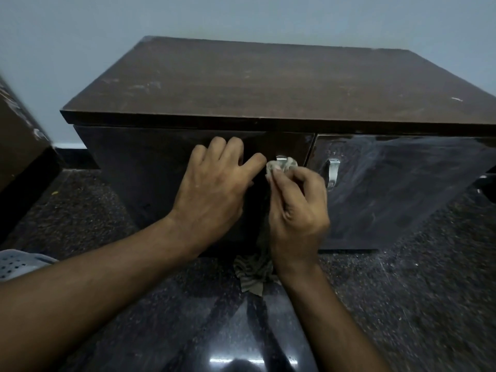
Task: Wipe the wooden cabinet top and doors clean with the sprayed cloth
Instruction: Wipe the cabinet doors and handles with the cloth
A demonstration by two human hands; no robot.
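While the left hand [214,181] lies flat with straight fingers on the left door [150,167], seemingly to steady it, the right hand [296,210] pinches the cloth [281,165] tight against that door's handle [280,157], apparently rubbing it clean.

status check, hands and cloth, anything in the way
Left hand flat on left door. Right hand pinches cloth against that door's handle; cloth tail hangs toward floor. Nothing in the way.
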